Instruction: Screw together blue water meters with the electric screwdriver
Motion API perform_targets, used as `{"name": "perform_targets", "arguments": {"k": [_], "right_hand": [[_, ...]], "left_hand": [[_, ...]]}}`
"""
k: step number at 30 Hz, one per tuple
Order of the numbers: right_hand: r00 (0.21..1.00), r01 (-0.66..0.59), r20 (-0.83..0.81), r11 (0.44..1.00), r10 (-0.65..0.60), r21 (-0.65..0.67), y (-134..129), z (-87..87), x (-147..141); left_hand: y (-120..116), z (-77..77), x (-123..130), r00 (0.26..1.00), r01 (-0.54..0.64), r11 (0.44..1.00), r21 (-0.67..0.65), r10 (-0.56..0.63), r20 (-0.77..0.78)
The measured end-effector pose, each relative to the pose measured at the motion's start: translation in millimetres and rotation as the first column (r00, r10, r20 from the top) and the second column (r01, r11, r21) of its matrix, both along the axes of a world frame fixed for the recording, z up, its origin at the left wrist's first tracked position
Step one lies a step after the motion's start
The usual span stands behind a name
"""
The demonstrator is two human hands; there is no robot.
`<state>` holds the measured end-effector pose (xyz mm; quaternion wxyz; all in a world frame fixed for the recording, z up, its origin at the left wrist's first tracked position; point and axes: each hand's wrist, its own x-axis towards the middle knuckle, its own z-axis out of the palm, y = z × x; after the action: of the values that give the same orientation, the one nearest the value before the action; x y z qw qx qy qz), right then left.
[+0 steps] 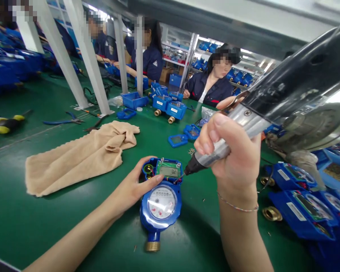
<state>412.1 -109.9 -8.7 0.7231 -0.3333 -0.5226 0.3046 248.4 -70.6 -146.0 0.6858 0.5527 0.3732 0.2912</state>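
A blue water meter (162, 206) with a round dial, a brass fitting at its lower end and an open box holding a circuit board and small display (170, 171) lies on the green table. My left hand (141, 181) grips the box from its left side, thumb on its lower edge. In my right hand (229, 147) is a black and silver electric screwdriver (215, 153), held at a slant. Its tip is at the right edge of the board, by some thin wires; whether it touches a screw is too small to tell.
A beige cloth (82, 158) lies left, with blue pliers (64, 121) behind it. Blue covers (178, 140) and small screws (191, 152) sit beyond the meter. More meters (300, 215) crowd the right side. White posts (86, 53) rise ahead; people (212, 81) sit across the table.
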Motion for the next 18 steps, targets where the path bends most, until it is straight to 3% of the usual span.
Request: {"name": "perform_targets", "arguments": {"k": [12, 18], "right_hand": [[0.998, -0.063, 0.018, 0.998, 0.064, -0.007, -0.8, -4.1, -1.2], [0.987, -0.147, 0.058, 0.989, 0.147, -0.006, -0.5, -7.6, 1.8]], "left_hand": [[-0.9, -7.5, -1.1, 1.000, -0.005, 0.999, 0.044, 0.006, -0.013], [-1.4, -5.8, -1.3, 0.997, -0.043, 0.987, 0.155, 0.052, -0.054]]}}
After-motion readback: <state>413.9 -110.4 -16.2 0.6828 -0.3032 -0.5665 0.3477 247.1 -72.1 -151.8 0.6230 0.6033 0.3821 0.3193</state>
